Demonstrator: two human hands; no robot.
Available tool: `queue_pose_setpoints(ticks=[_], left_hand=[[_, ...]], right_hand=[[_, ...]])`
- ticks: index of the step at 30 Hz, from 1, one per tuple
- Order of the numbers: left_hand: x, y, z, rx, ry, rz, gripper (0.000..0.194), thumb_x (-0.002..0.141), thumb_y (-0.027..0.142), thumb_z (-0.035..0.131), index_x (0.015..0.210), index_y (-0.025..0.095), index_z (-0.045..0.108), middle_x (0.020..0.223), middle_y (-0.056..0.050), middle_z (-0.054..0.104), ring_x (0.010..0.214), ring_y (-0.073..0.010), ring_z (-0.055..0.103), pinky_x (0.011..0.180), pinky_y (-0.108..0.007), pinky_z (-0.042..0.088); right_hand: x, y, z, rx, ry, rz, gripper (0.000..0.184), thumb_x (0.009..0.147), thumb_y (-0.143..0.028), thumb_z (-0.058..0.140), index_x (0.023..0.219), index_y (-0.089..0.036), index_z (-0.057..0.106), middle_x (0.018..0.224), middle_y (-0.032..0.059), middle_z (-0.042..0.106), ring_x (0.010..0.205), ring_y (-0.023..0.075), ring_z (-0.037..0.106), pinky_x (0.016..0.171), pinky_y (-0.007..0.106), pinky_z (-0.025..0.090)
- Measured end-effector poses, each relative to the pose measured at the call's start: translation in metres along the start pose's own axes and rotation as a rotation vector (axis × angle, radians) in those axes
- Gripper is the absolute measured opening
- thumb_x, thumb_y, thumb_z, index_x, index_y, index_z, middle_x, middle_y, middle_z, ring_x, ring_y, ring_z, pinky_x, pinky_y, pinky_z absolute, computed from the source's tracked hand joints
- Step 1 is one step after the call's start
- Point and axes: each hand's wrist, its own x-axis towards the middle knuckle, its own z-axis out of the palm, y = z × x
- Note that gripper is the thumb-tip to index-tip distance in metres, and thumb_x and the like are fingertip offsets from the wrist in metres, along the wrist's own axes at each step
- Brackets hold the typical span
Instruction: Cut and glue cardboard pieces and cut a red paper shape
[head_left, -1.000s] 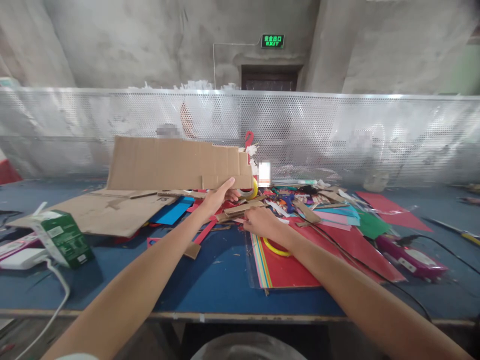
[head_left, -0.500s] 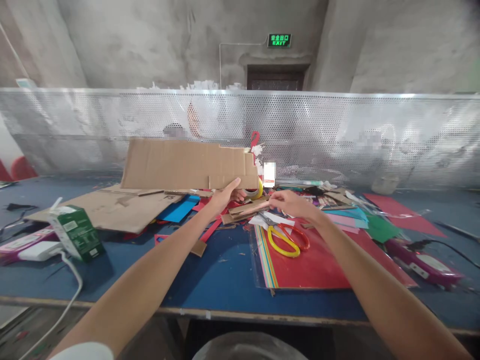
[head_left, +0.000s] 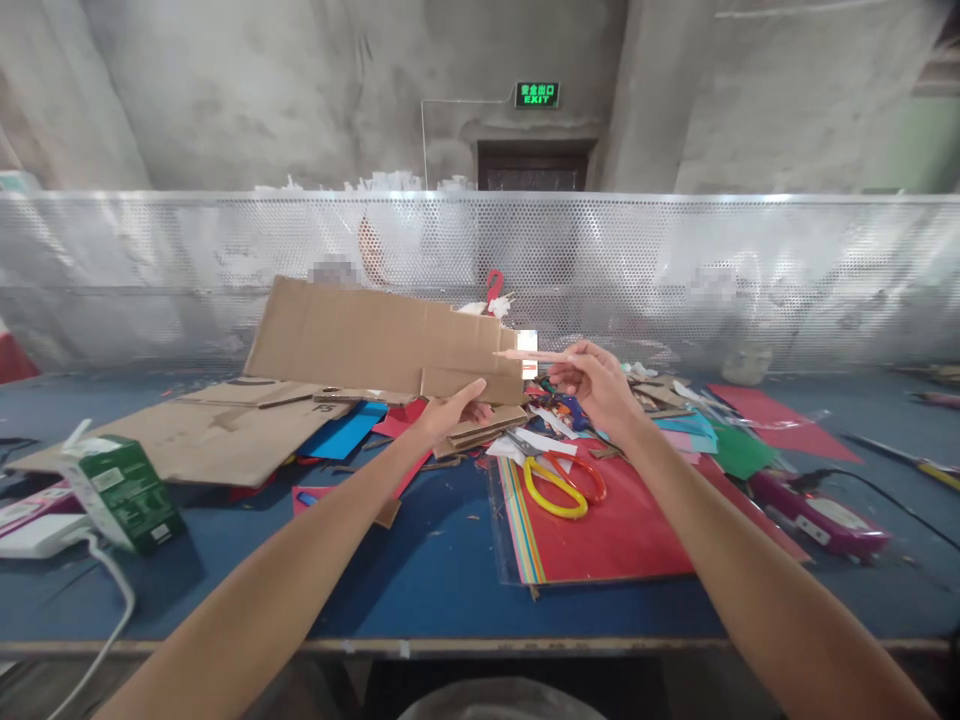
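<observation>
Above the table (head_left: 424,575), the hands (head_left: 450,410) (head_left: 598,388) hold crosswise cardboard (head_left: 367,340) and a slim stick (head_left: 551,357), its tip apparently leftward.

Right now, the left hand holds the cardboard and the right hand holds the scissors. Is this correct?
Not fully: in the head view, the right hand holds a thin pink stick; the scissors lie with their handles over the red paper. The left hand does hold the cardboard.

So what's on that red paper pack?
Scissors with yellow and orange handles, overlapping white paper at the far edge of the red paper pack. Whatever the right forearm covers can't be seen.
</observation>
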Motion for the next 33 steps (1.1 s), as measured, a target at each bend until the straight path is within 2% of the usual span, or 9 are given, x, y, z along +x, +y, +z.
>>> queue_pose_setpoints(ticks=[8,13,19,25,33], left_hand=[[-0.001,-0.008,0.012,0.047,-0.154,-0.033,0.060,0.079,0.069,0.071,0.065,0.011,0.074,0.067,-0.012,0.074,0.056,-0.0156,0.065,0.061,-0.029,0.055],[-0.004,-0.007,0.018,0.063,-0.175,-0.035,0.059,0.078,0.068,0.073,0.066,0.010,0.073,0.066,-0.011,0.075,0.054,-0.0143,0.065,0.055,-0.025,0.051],[-0.007,-0.002,0.025,0.023,-0.182,0.009,0.058,0.073,0.067,0.078,0.077,0.010,0.073,0.064,-0.009,0.074,0.051,-0.0152,0.064,0.053,-0.027,0.052],[-0.005,-0.005,0.024,0.098,-0.203,0.006,0.060,0.076,0.069,0.073,0.067,0.011,0.072,0.065,-0.011,0.074,0.051,-0.0137,0.064,0.053,-0.025,0.050],[-0.005,-0.007,0.024,0.148,-0.236,0.007,0.066,0.074,0.075,0.070,0.064,0.010,0.072,0.062,-0.012,0.073,0.049,-0.0142,0.064,0.047,-0.024,0.044]], right_hand=[[-0.008,0.005,0.019,-0.014,-0.056,-0.210,0.026,0.080,-0.040,0.073,0.092,-0.024,0.056,0.071,-0.0008,0.073,0.063,0.0183,0.074,0.046,0.021,0.051],[-0.020,0.006,0.031,-0.234,-0.061,-0.436,0.021,0.090,-0.040,0.070,0.094,-0.024,0.057,0.076,0.0023,0.074,0.072,0.0212,0.076,0.054,0.026,0.058],[-0.034,0.002,0.040,-0.518,-0.031,-0.623,0.006,0.093,-0.027,0.063,0.096,-0.024,0.059,0.080,0.0028,0.076,0.078,0.0203,0.077,0.069,0.029,0.061],[-0.035,0.001,0.041,-0.619,-0.057,-0.700,0.006,0.091,-0.023,0.062,0.097,-0.024,0.060,0.082,0.0027,0.076,0.079,0.0195,0.077,0.072,0.028,0.060],[-0.038,-0.001,0.044,-0.651,-0.070,-0.731,0.007,0.092,-0.021,0.060,0.098,-0.023,0.061,0.085,0.0016,0.073,0.078,0.0165,0.075,0.068,0.024,0.059]])
